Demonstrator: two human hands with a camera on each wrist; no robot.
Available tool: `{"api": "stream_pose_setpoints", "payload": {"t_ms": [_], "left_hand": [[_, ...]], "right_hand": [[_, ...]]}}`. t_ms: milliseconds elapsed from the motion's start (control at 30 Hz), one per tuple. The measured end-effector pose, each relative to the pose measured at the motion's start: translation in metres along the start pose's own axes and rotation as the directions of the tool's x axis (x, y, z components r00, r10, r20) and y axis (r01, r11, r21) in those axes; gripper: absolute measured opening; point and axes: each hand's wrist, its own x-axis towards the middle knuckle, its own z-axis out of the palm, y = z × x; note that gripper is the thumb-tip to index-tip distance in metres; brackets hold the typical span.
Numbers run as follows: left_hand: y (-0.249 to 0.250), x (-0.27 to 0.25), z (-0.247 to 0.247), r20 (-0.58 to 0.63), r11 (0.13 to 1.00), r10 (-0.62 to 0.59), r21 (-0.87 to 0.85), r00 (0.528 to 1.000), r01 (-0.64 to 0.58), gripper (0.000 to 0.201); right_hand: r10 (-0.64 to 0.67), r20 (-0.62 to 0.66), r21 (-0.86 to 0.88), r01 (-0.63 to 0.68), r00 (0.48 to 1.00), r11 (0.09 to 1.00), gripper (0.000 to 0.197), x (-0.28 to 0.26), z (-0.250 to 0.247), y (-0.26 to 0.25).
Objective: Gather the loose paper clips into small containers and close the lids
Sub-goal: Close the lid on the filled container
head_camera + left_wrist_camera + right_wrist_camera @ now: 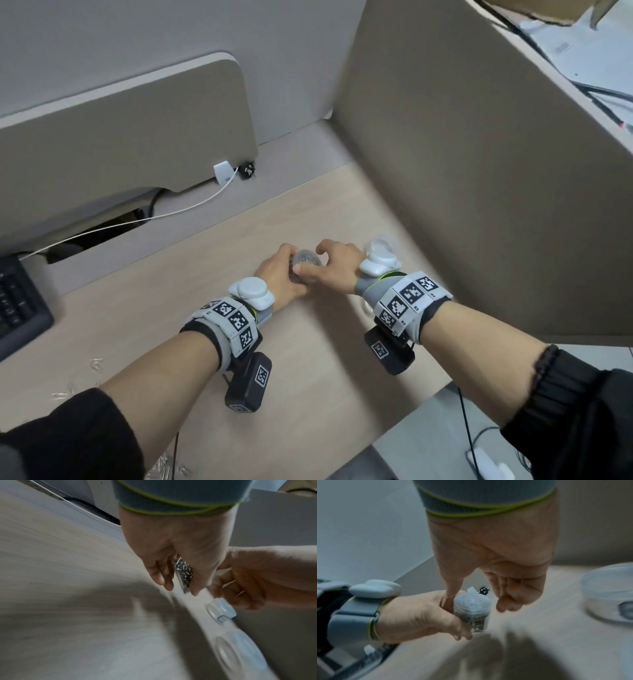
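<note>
A small clear container (306, 263) packed with silver paper clips stands on the wooden desk (308, 377), a translucent lid (471, 600) on its top. My left hand (281, 277) grips its body from the left, fingers wrapped round it (419, 616). In the left wrist view the clips (183, 573) show between those fingers. My right hand (335, 267) hovers over it from the right. Its straight thumb (452, 588) touches the lid's left edge. The other right fingers (510, 601) are loosely curled, a gap apart from the container.
Two more clear containers (221, 609) (240, 654) sit near the beige partition (479, 171) on the right. A black keyboard (17, 305) lies at the left edge, and a white cable (137, 222) runs behind it. Shiny bits (92, 365) lie on the near-left desk.
</note>
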Motion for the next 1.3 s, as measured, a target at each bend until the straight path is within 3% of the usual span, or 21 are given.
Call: {"api": "stream_pose_setpoints", "payload": {"t_ms": [133,233,400,567,700,867,1000,1200,1300], "left_hand": [[-0.006,0.009,0.013,-0.052,0.997,-0.016,0.069,0.999,0.02,0.058],[-0.015,0.017,0.018,-0.094,0.988,-0.003,0.152,0.996,0.018,0.062],[-0.019,0.028,0.025,-0.082,0.956,-0.076,0.276,0.994,0.096,0.075],[-0.023,0.018,0.021,-0.067,0.971,-0.122,0.198,0.99,0.133,0.075],[-0.022,-0.006,0.0,-0.091,0.983,-0.074,0.162,0.993,0.088,0.084],[-0.011,-0.055,-0.03,-0.004,0.995,0.038,-0.089,0.999,-0.039,0.097],[-0.009,-0.081,-0.043,-0.045,0.98,0.049,-0.193,0.998,-0.056,0.075],[-0.039,-0.105,-0.07,-0.089,0.966,-0.042,-0.258,0.995,0.018,0.057],[-0.055,-0.113,-0.08,-0.03,0.961,-0.115,-0.258,0.993,0.103,0.057]], "right_hand": [[-0.003,-0.112,-0.234,-0.024,0.994,0.972,0.075,-0.009,-0.006,0.039],[0.077,-0.091,-0.358,-0.105,0.993,0.928,0.075,-0.017,-0.008,0.068],[0.184,-0.086,-0.297,-0.202,0.979,0.933,0.092,-0.035,0.008,0.098],[0.228,-0.144,-0.24,-0.257,0.963,0.936,0.059,-0.033,0.021,0.089],[0.137,-0.108,-0.117,-0.149,0.985,0.982,0.067,-0.032,0.018,0.051],[0.034,-0.088,0.142,-0.021,0.996,0.99,0.053,-0.037,0.01,-0.026],[-0.018,-0.045,0.302,0.03,0.999,0.953,0.049,-0.039,0.017,-0.054],[-0.135,0.064,0.327,0.107,0.989,0.939,0.048,-0.05,0.033,-0.089],[-0.239,0.083,0.216,0.217,0.967,0.952,0.049,-0.055,0.037,-0.102]]}}
